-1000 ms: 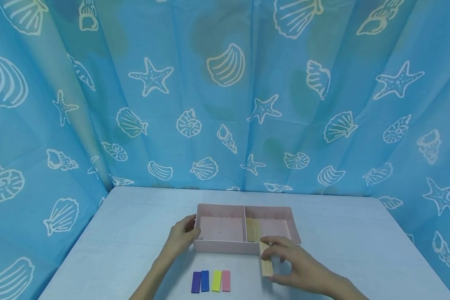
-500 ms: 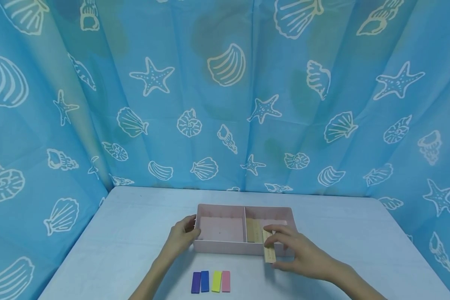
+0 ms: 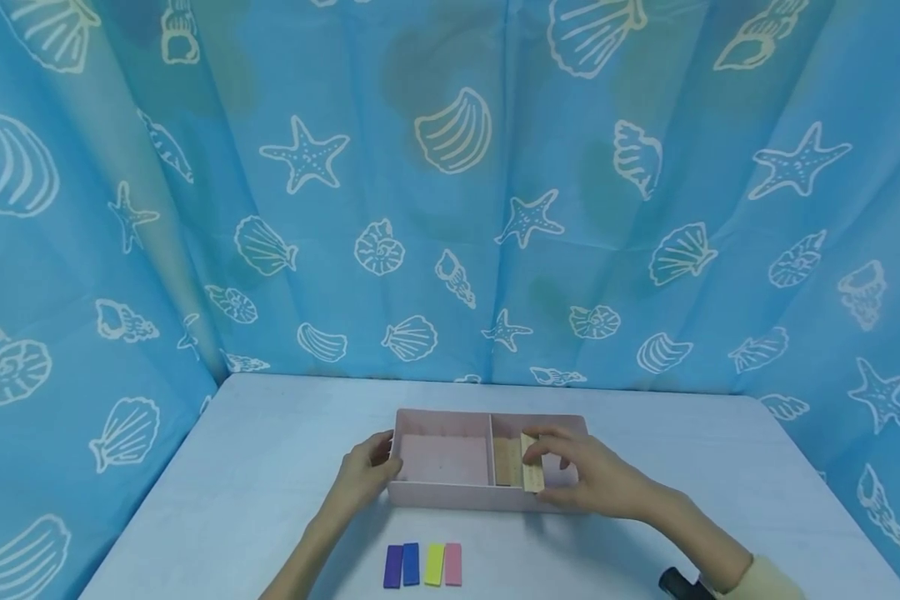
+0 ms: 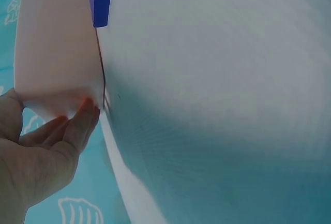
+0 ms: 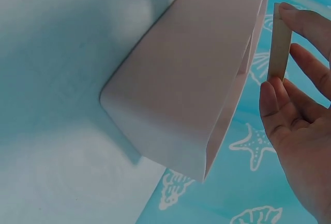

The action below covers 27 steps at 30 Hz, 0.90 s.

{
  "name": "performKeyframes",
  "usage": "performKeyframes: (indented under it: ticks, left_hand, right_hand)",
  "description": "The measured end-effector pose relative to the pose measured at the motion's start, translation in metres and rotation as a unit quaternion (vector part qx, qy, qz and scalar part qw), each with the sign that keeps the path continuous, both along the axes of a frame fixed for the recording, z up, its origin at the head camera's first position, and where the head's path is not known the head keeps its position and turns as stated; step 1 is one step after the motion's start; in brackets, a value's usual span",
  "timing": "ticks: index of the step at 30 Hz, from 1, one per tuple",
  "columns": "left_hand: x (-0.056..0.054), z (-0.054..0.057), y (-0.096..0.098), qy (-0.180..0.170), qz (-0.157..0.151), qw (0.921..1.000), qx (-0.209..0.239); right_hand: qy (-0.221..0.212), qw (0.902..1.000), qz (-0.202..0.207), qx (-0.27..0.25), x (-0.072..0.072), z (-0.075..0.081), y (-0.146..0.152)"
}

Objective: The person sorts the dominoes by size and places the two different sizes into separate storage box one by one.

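A pale pink box (image 3: 450, 497) with a divider down its middle stands on the table. My left hand (image 3: 363, 473) grips its left end, thumb on the near rim side and fingers round the outer wall, as the left wrist view (image 4: 46, 151) also has it. Between thumb and fingers of my right hand (image 3: 596, 475) is a light wooden block (image 3: 532, 463), pinched at its two ends. In the right wrist view the block (image 5: 280, 43) is just above the box's rim. Inside the right compartment, wooden blocks (image 3: 506, 462) lie against the divider, partly hidden by the held one.
In front of the box lie a purple block (image 3: 393, 567), a blue block (image 3: 411, 564), a yellow block (image 3: 434, 565) and a pink block (image 3: 453, 565) in a row. A blue shell-print curtain (image 3: 435, 208) hangs behind the white table (image 3: 292, 433).
My right hand has carried the wooden block away from me, from in front of the box to over its right compartment. The left hand stays at the box's left end.
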<state>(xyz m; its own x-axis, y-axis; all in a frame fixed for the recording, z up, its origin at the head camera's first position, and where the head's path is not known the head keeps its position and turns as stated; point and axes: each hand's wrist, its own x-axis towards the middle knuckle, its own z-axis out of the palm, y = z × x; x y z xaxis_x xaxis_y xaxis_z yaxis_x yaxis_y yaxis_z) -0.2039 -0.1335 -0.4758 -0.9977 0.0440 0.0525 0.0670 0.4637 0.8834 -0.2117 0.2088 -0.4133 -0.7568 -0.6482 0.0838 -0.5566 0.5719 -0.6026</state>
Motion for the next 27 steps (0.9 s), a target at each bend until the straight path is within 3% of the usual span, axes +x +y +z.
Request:
performKeyframes:
  ticks: [8,15,27]
  left_hand:
    - [-0.002,0.000,0.000,-0.007,0.003,1.0000,-0.006]
    - [0.002,0.003,0.002,-0.006,0.002,0.9999,-0.011]
    - [0.001,0.004,0.003,-0.014,0.008,0.9997,-0.019]
  right_hand:
    - [0.021,0.9998,-0.003,0.003,-0.019,-0.003,-0.003]
    - [0.010,0.9997,-0.010,0.021,-0.030,-0.008,-0.007]
    - [-0.010,0.9998,0.000,0.017,-0.044,-0.031,-0.009]
